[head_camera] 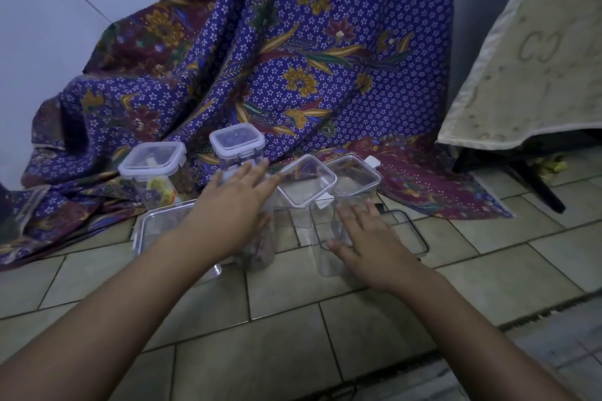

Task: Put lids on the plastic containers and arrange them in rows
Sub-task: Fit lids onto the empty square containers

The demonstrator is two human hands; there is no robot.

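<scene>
Several clear plastic containers stand on the tiled floor. At the back left, a lidded container (152,162) holds yellow items, and a second lidded container (236,141) stands beside it. A middle container carries a loose lid (308,182) lying tilted on top. To its right, another container (354,176) has a lid with one raised tab. My left hand (237,202) lies flat, fingers spread, over a tall container (255,254). My right hand (363,238) rests spread against a clear container (327,259). Neither hand grips anything.
A shallow rectangular clear tub (153,225) sits at the left under my forearm. A black-rimmed lid (411,233) lies flat on the floor at the right. Purple batik cloth (293,58) drapes behind. A cream cloth (537,58) covers a table at the right.
</scene>
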